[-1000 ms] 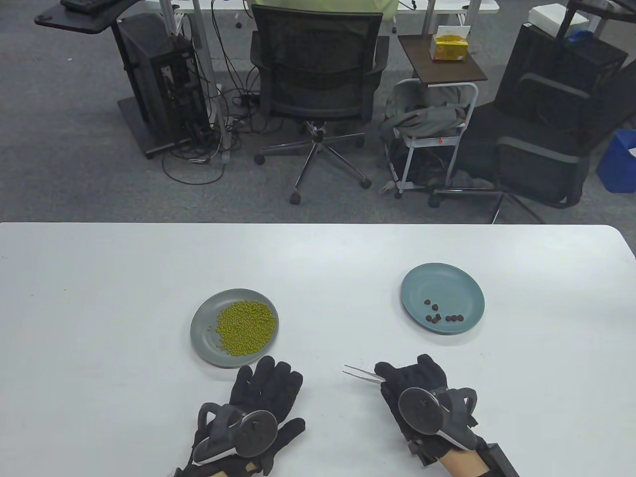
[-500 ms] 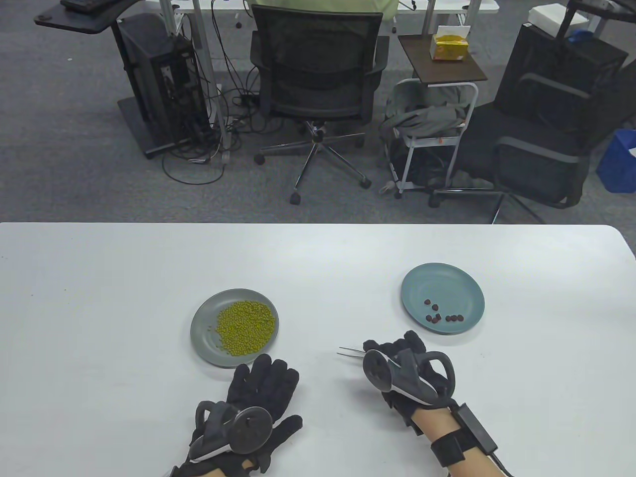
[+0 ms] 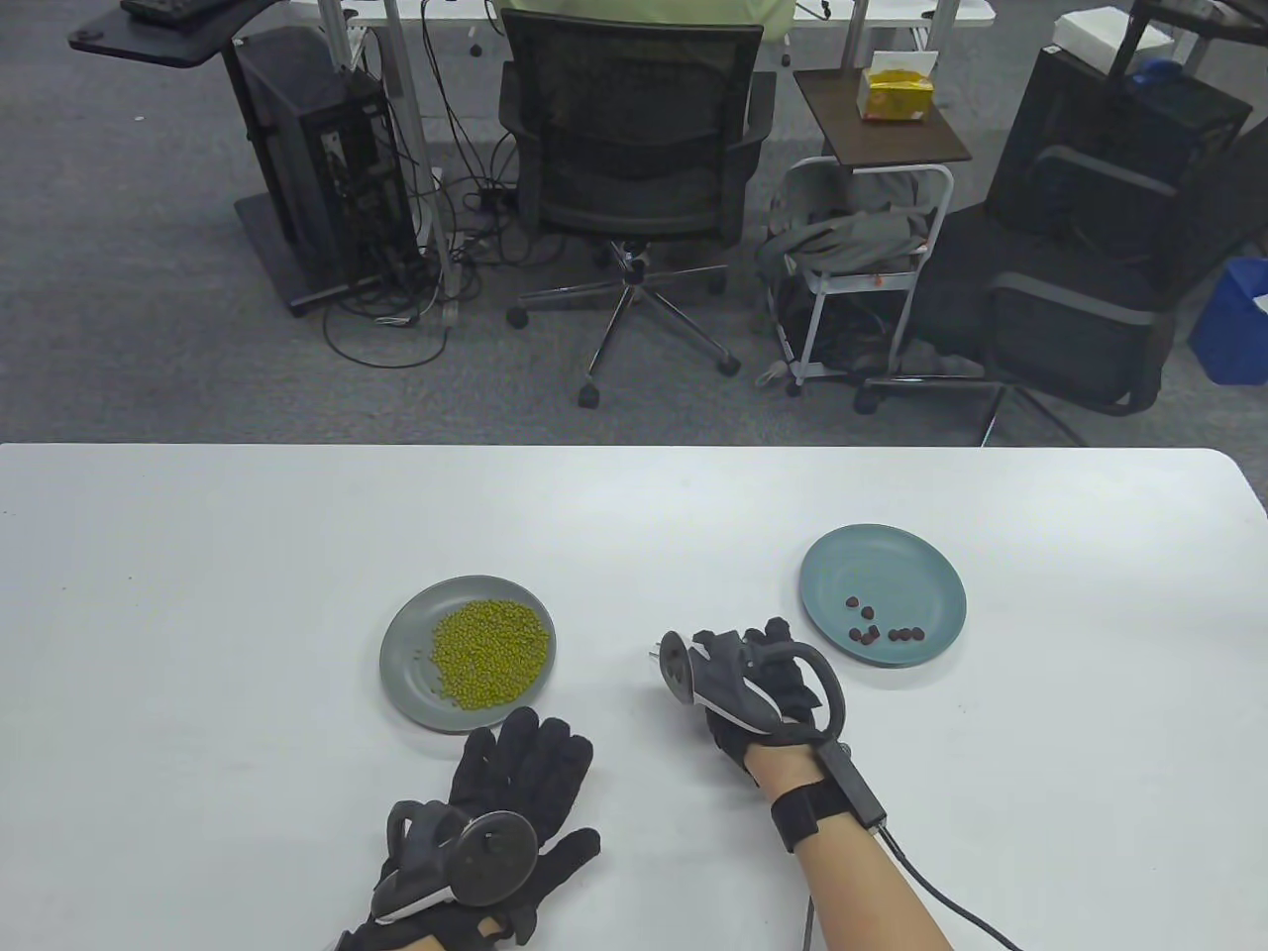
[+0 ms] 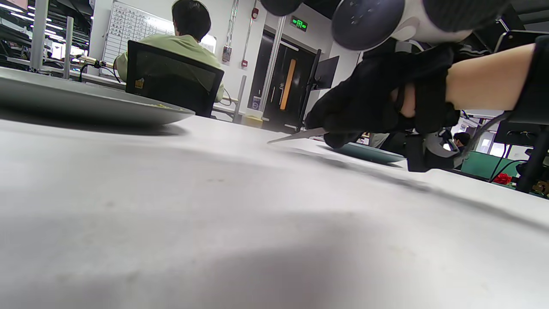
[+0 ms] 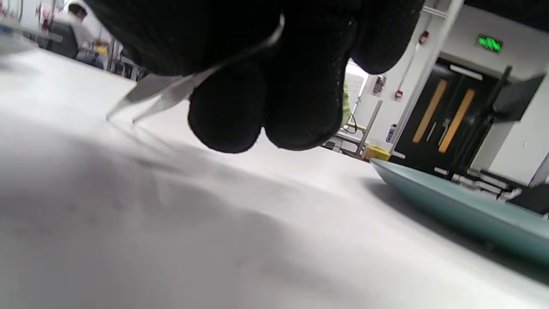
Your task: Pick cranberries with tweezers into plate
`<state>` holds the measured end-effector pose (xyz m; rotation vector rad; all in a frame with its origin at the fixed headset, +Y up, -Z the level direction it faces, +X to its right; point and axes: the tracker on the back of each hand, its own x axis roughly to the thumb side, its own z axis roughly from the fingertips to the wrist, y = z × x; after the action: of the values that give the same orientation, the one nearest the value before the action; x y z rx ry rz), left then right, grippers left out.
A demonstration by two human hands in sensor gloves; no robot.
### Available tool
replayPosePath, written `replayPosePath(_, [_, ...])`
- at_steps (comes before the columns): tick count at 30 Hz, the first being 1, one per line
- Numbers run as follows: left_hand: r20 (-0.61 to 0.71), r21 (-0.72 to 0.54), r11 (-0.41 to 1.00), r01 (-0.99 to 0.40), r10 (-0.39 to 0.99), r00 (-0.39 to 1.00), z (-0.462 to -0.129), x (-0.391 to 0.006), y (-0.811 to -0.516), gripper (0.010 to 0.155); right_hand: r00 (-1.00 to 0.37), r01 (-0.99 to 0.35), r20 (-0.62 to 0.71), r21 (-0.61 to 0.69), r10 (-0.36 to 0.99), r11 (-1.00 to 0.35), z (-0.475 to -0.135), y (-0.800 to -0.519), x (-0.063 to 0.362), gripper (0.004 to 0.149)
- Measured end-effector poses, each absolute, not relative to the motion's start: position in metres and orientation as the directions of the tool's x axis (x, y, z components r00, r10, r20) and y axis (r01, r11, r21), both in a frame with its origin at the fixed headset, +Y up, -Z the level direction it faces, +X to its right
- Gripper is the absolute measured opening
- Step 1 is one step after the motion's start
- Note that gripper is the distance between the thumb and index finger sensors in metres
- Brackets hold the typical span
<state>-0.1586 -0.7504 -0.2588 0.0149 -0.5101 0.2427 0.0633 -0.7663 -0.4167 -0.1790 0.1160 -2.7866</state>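
Note:
My right hand (image 3: 758,684) holds metal tweezers (image 5: 158,92) in its curled fingers, just above the table between the two plates. The tweezer tips (image 4: 291,136) are slightly apart, hold nothing and point left. Several dark red cranberries (image 3: 877,629) lie in the teal plate (image 3: 921,570) to the right of that hand. A grey plate (image 3: 406,654) holding a heap of green beans (image 3: 490,652) sits to the left. My left hand (image 3: 515,783) rests flat on the table just below the grey plate, holding nothing.
The white table (image 3: 198,555) has its far edge near mid-frame and a rounded right corner. Beyond it stand an office chair (image 3: 634,149), a small cart (image 3: 862,248) and a computer tower (image 3: 317,158).
My right hand has moved up and to the left with the tweezers and rolled over, so the tracker now faces left. My left hand has barely shifted.

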Motion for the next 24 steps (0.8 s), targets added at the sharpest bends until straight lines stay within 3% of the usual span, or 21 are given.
replayPosePath(6, [0.487, -0.055, 0.973, -0.225, 0.223, 0.844, -0.259, -0.158, -0.753, 0.08, -0.914, 0.391, 0.098, -0.056, -0.394, -0.919, -0.421, -0.77, 0.062, 0.053])
replayPosePath(13, [0.459, -0.037, 0.985, -0.166, 0.164, 0.873, -0.259, -0.163, -0.746, 0.078, -0.968, 0.189, 0.132, -0.186, -0.215, -0.964, -0.389, -0.729, 0.089, 0.053])
replayPosePath(19, [0.452, -0.025, 0.981, -0.194, 0.185, 0.873, -0.259, -0.164, -0.745, 0.08, -0.961, 0.221, 0.129, -0.17, -0.244, -0.96, -0.368, -0.725, 0.111, 0.053])
replayPosePath(24, [0.451, -0.021, 0.983, -0.184, 0.174, 0.876, -0.258, -0.163, -0.746, 0.08, -0.972, 0.127, 0.169, -0.2, -0.161, -0.972, -0.339, -0.718, 0.128, 0.055])
